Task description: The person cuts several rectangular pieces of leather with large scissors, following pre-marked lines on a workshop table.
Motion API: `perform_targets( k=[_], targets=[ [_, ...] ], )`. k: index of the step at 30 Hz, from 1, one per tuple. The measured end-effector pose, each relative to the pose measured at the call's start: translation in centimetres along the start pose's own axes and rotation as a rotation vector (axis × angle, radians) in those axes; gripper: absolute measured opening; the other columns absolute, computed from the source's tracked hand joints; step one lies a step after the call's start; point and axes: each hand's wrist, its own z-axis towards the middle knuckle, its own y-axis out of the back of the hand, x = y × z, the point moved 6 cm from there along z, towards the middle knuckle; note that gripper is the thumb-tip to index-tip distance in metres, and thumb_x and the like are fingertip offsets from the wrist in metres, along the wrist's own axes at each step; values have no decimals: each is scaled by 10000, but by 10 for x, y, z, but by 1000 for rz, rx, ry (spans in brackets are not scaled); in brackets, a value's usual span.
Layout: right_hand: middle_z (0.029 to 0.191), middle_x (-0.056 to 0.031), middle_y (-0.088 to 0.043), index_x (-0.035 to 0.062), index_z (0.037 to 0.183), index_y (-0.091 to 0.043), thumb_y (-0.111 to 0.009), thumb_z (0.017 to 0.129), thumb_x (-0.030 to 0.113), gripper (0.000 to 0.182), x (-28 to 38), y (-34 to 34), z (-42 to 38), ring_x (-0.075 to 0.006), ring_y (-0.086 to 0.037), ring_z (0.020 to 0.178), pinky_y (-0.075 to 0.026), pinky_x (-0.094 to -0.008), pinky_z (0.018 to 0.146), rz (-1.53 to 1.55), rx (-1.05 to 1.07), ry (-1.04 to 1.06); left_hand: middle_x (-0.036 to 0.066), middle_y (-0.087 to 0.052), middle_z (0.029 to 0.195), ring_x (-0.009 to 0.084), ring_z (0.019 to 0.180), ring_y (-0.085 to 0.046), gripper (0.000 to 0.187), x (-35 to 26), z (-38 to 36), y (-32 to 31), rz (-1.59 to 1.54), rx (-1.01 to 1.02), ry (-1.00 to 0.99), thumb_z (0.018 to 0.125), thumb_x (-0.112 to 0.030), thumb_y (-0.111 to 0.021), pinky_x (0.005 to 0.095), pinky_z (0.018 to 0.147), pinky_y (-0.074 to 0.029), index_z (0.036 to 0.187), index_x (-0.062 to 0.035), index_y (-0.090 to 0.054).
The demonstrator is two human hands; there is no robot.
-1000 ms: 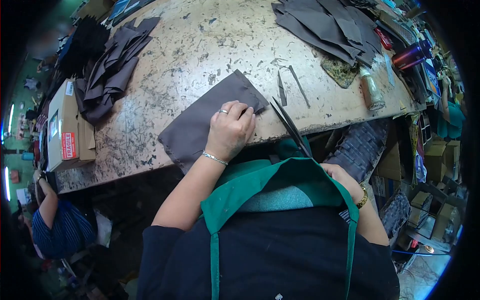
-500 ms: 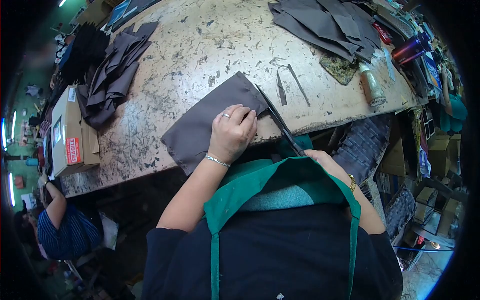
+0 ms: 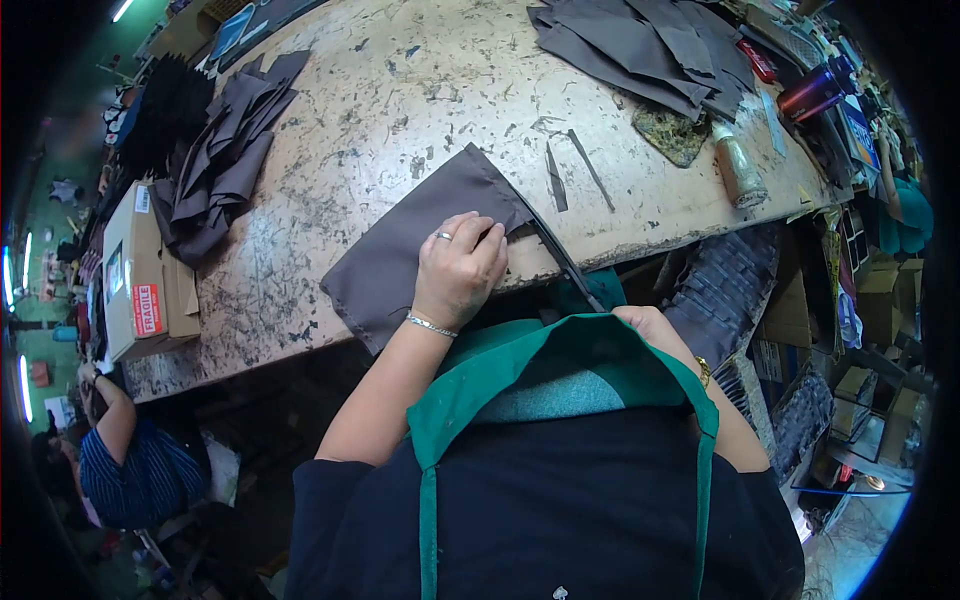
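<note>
A folded-looking dark grey fabric piece [image 3: 395, 245] lies at the table's front edge, one corner hanging over. On its right part rests my left hand [image 3: 460, 265], fingers curled down and closed on the cloth; the fingertips are partly hidden. My right hand [image 3: 648, 325] grips the scissors [image 3: 562, 252], whose handles are mostly hidden behind the green apron. The scissor blades look closed and lie along the fabric's right edge. Two narrow fabric strips [image 3: 590, 170] lie on the table just beyond.
The worn table [image 3: 400, 110] bears dark fabric piles at the left [image 3: 225, 150] and far right [image 3: 650, 50]. A cardboard box [image 3: 170, 310] stands at the left edge. A wrapped bottle [image 3: 738, 172] and a purple tumbler [image 3: 815, 92] stand right. Another person [image 3: 140, 465] is at lower left.
The scissor blades have come together along the fabric's right edge; they stood apart before. My left hand stays on the cloth, and the whole view has shifted slightly.
</note>
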Motion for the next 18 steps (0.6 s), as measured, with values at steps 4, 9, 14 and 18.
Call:
perform_targets(
  k=[4,9,14,18],
  targets=[
    [588,73,-405,26,672,-526,-641,784,180,222,17,0,3,-19,-339,567,-300,-209,468,-106,32,48,67,-575,869,247,863,-580,147,-1,1,2,-31,-18,-34,692,-70,-642,337,688,-481,836,-43,-627],
    [570,65,-414,24,677,-532,-655,794,278,305,26,-6,21,-26,-352,554,-312,-222,465,-110,67,81,83,-577,867,260,857,-584,166,-2,0,4,-69,-29,-58,675,-53,-652,346,714,-489,837,-27,-624],
    [560,67,-411,24,662,-525,-674,781,282,321,31,-8,25,-28,-344,539,-305,-225,454,-98,18,56,83,-578,864,262,857,-586,161,-1,-1,4,-75,-40,-53,676,-53,-652,349,714,-491,833,-25,-624],
    [554,68,-405,22,640,-517,-691,765,269,327,24,-5,25,-26,-340,541,-299,-225,448,-104,4,47,88,-578,863,268,850,-588,165,0,0,5,-101,-48,-58,672,-41,-655,353,718,-494,833,-20,-623]
  ],
)
